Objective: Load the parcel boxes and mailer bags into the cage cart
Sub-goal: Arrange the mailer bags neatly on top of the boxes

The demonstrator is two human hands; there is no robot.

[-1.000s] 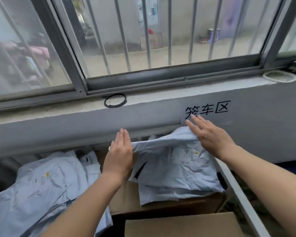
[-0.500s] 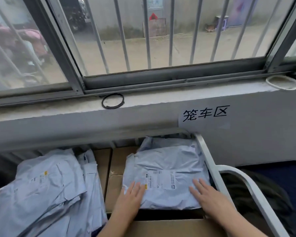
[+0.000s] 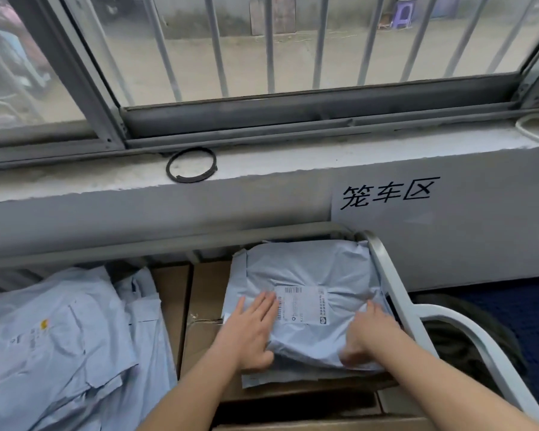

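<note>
We are pressing a pale blue-grey, crumpled plastic mailer bag [image 3: 311,269] down in the lower centre of the frame. It is lying on top of flat brown cardboard parcel boxes [image 3: 206,290] inside the grey metal-railed cage cart [image 3: 383,265], with its right edge touching the cart's rail. Our left hand [image 3: 249,331] is resting open and flat on the bag, fingertips now reaching onto the white printed shipping label [image 3: 305,303]; half a second ago it was lying closer to the bag's near edge. Our right hand [image 3: 371,334], flat on the bag half a second ago, is now curling its fingers over the near right corner and gripping it, though blur is softening the detail. A second ago both hands were holding this bag up against the wall. A heap of similar mailer bags [image 3: 59,331] is lying at lower left, and a black split ring [image 3: 191,164] is sitting on the grey concrete windowsill [image 3: 293,157] above.
</note>
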